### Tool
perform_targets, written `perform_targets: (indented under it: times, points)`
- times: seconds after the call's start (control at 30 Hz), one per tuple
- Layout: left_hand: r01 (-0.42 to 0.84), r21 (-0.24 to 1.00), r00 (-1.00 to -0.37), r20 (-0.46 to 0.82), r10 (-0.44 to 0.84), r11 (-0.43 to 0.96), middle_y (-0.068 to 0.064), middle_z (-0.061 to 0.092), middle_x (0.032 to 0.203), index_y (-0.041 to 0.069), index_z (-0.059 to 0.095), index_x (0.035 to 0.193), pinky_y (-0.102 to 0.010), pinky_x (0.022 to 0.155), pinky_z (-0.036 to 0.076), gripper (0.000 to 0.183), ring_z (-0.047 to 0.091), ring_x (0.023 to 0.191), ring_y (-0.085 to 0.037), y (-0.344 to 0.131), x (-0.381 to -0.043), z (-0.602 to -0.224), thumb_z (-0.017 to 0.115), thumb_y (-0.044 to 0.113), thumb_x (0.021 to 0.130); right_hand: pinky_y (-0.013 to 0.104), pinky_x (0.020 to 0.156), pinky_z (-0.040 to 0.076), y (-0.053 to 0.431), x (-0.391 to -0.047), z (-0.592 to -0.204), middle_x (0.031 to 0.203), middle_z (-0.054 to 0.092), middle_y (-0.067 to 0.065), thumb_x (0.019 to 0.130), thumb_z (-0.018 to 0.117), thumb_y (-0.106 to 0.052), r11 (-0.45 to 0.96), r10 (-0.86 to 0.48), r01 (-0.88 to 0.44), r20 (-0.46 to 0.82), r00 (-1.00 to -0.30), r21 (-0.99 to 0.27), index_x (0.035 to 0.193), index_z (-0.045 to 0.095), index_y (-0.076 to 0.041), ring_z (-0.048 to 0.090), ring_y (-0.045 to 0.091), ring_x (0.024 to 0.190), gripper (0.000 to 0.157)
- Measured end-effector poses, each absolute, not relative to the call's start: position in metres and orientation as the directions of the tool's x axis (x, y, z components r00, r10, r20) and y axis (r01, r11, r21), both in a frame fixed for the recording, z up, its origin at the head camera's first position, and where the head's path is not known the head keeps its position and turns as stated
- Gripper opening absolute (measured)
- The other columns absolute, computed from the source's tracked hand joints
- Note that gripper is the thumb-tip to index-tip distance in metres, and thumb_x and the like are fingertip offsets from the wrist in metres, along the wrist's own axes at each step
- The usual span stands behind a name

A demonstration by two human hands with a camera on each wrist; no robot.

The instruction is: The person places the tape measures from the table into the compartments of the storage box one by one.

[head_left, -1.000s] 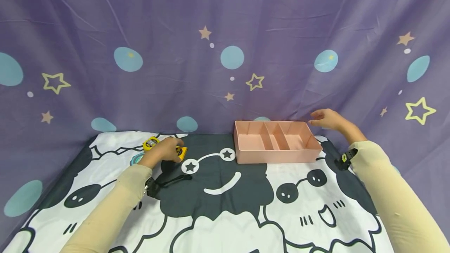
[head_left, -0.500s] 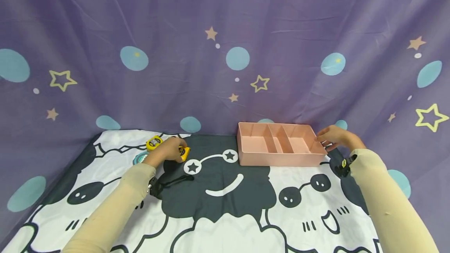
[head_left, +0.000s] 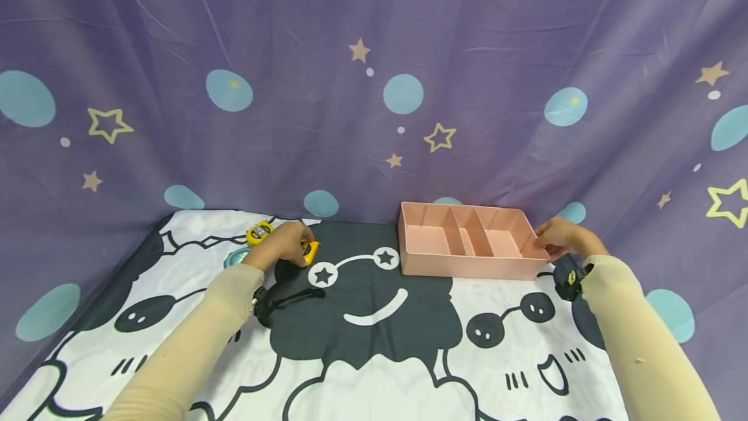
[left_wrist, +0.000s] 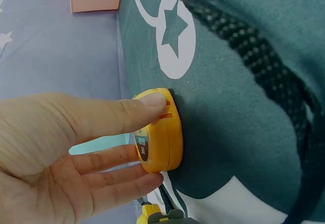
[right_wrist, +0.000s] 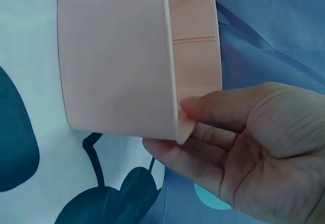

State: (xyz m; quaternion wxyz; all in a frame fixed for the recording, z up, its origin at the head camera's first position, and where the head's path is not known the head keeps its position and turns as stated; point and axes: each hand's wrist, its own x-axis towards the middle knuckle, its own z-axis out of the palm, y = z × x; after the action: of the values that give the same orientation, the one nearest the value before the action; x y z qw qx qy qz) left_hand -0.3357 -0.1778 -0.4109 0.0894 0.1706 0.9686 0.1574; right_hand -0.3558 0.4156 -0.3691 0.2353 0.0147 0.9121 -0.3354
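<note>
My left hand (head_left: 283, 243) is at the left of the cloth, thumb on one side and fingers on the other of a yellow tape measure (left_wrist: 161, 130). The tape measure touches the dark part of the cloth. Just behind that hand lies a second yellow tape measure (head_left: 259, 232), and a teal round thing (head_left: 236, 256) is partly hidden by the wrist. My right hand (head_left: 565, 237) pinches the right end wall of a pink divided box (head_left: 467, 266). In the right wrist view the thumb is inside the rim and the fingers are outside.
The box stands at the back edge, close to a purple curtain (head_left: 327, 115), with two dividers inside. A patterned black-and-white cloth (head_left: 374, 382) covers the table. A black strap (head_left: 292, 297) hangs from my left wrist.
My right hand has come down from above the box's right back corner and taken hold of its end wall. My left hand stays at the tape measure. The view has shifted slightly.
</note>
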Motion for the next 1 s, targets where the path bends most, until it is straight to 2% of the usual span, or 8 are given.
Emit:
perform_targets:
  times: [0.17,0.27,0.37,0.5,0.7,0.8,1.0]
  points:
    - [0.302,0.332,-0.923,-0.13,0.361,0.893,-0.025,0.068,0.124,-0.003,0.071,0.12,-0.048,0.095,0.055,0.054,0.065,0.11,-0.036,-0.179,-0.338,-0.411,0.09,0.006,0.07,0.031,0.065,0.059,0.414,-0.356,-0.369,0.069,0.063,-0.001,0.086,0.06,0.002,0.779,-0.12,0.156,-0.388,-0.914,-0.607,0.106,0.063,0.018,0.06,0.013,0.067,0.026]
    - [0.293,0.343,-0.924,-0.139,0.356,0.893,-0.024,0.069,0.124,-0.003,0.071,0.12,-0.048,0.095,0.054,0.054,0.065,0.109,-0.035,-0.179,-0.338,-0.412,0.09,0.006,0.071,0.031,0.065,0.06,0.413,-0.355,-0.366,0.071,0.066,0.0,0.084,0.061,0.004,0.759,-0.11,0.165,-0.374,-0.921,-0.63,0.111,0.061,0.023,0.062,0.012,0.066,0.033]
    - [0.297,0.34,-0.923,-0.136,0.36,0.892,-0.024,0.07,0.122,-0.004,0.071,0.119,-0.048,0.094,0.055,0.054,0.066,0.107,-0.035,-0.179,-0.338,-0.412,0.09,0.006,0.07,0.03,0.064,0.06,0.41,-0.355,-0.36,0.072,0.069,0.002,0.084,0.063,0.006,0.73,-0.098,0.187,-0.372,-0.923,-0.657,0.111,0.06,0.025,0.063,0.012,0.065,0.033]
    - [0.295,0.343,-0.924,-0.136,0.358,0.892,-0.024,0.07,0.121,-0.004,0.071,0.119,-0.048,0.094,0.055,0.053,0.066,0.105,-0.034,-0.179,-0.338,-0.411,0.09,0.005,0.07,0.028,0.064,0.06,0.401,-0.353,-0.351,0.074,0.071,0.003,0.084,0.065,0.007,0.687,-0.087,0.211,-0.367,-0.926,-0.696,0.11,0.062,0.025,0.065,0.012,0.066,0.032]
    - [0.296,0.337,-0.923,-0.14,0.359,0.894,-0.024,0.069,0.122,-0.003,0.071,0.119,-0.048,0.095,0.054,0.053,0.065,0.106,-0.033,-0.18,-0.338,-0.408,0.09,0.006,0.071,0.028,0.068,0.061,0.37,-0.346,-0.343,0.075,0.073,0.004,0.084,0.064,0.007,0.628,-0.091,0.248,-0.386,-0.918,-0.737,0.121,0.055,0.027,0.069,0.011,0.069,0.042]
    - [0.295,0.33,-0.926,-0.134,0.354,0.897,-0.023,0.069,0.123,-0.003,0.072,0.119,-0.047,0.096,0.054,0.052,0.065,0.107,-0.034,-0.18,-0.338,-0.407,0.09,0.007,0.071,0.028,0.067,0.062,0.352,-0.344,-0.34,0.072,0.071,0.004,0.083,0.062,0.008,0.616,-0.091,0.246,-0.378,-0.922,-0.748,0.119,0.056,0.027,0.068,0.011,0.067,0.041]
    - [0.273,0.351,-0.932,-0.136,0.337,0.896,-0.021,0.071,0.123,-0.003,0.072,0.119,-0.045,0.094,0.055,0.052,0.066,0.107,-0.033,-0.177,-0.335,-0.409,0.09,0.006,0.071,0.031,0.066,0.062,0.321,-0.342,-0.34,0.07,0.071,0.006,0.081,0.064,0.011,0.614,-0.094,0.211,-0.336,-0.937,-0.761,0.107,0.063,0.024,0.069,0.014,0.065,0.029]
